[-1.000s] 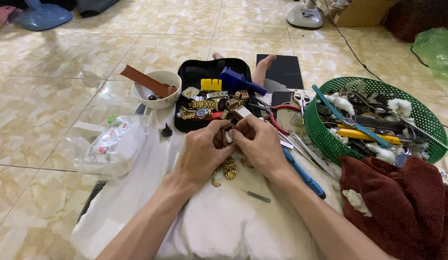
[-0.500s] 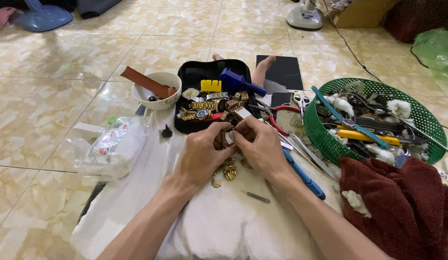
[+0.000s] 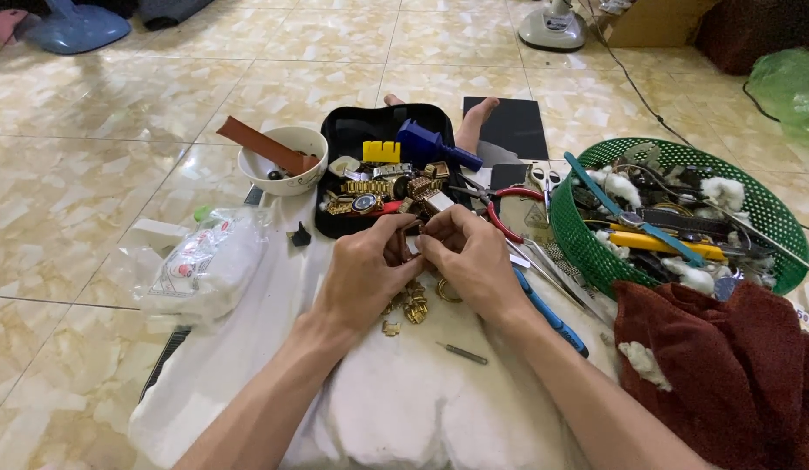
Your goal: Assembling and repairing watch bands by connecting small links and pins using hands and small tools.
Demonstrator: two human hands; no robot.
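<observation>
My left hand (image 3: pixel 363 271) and my right hand (image 3: pixel 470 261) are pressed together over a white cloth (image 3: pixel 404 409), fingertips pinching a small brown and gold watch part (image 3: pixel 410 241) between them. Loose gold bracelet links (image 3: pixel 410 305) lie on the cloth just below my hands. Behind my hands a black tray (image 3: pixel 352 130) holds gold watches, a yellow block (image 3: pixel 381 151) and a blue tool (image 3: pixel 429 144). A thin metal pin (image 3: pixel 467 354) lies on the cloth near my right wrist.
A white bowl (image 3: pixel 282 161) with a brown strap stands left of the tray. A green basket (image 3: pixel 674 209) full of tools is at right, a dark red towel (image 3: pixel 726 365) below it. Red-handled pliers (image 3: pixel 500 213) and a blue-handled tool (image 3: pixel 548 313) lie beside my right hand. A plastic bag (image 3: pixel 204 265) is at left.
Both hands have stayed together on the small part, with only slight finger shifts. Nothing else has moved.
</observation>
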